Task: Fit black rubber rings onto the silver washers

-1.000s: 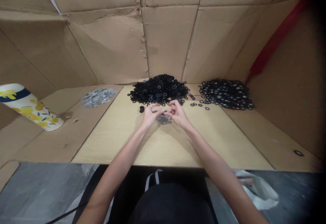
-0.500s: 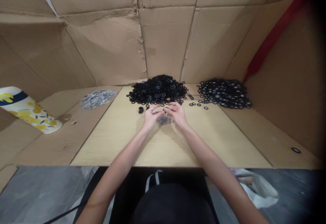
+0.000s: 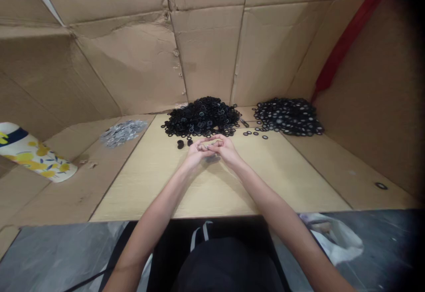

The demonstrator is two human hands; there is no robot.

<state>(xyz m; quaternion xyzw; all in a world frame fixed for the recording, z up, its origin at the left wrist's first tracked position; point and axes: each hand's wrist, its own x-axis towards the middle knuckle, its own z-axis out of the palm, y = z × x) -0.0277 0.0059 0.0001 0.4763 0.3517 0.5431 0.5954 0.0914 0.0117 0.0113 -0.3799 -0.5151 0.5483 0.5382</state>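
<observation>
My left hand [image 3: 194, 152] and my right hand [image 3: 225, 148] meet fingertip to fingertip over the pale wooden board [image 3: 159, 181], fingers pinched together on small parts too tiny to name. A little grey heap of small parts [image 3: 212, 159] lies under the hands. Just beyond them sits a big pile of black rings [image 3: 201, 118]. Two loose black rings [image 3: 181, 144] lie to the left of my left hand.
A second pile of black rings with silver centres [image 3: 287, 117] lies at the back right. A heap of silver discs [image 3: 122, 132] lies at the left, and a patterned cup [image 3: 31, 158] rests on its side further left. Cardboard walls [image 3: 206, 48] enclose the bench.
Both hands have stayed together, shifting slightly left and closer to the black pile. The fingers have drawn tighter together. The camera has tilted a little.
</observation>
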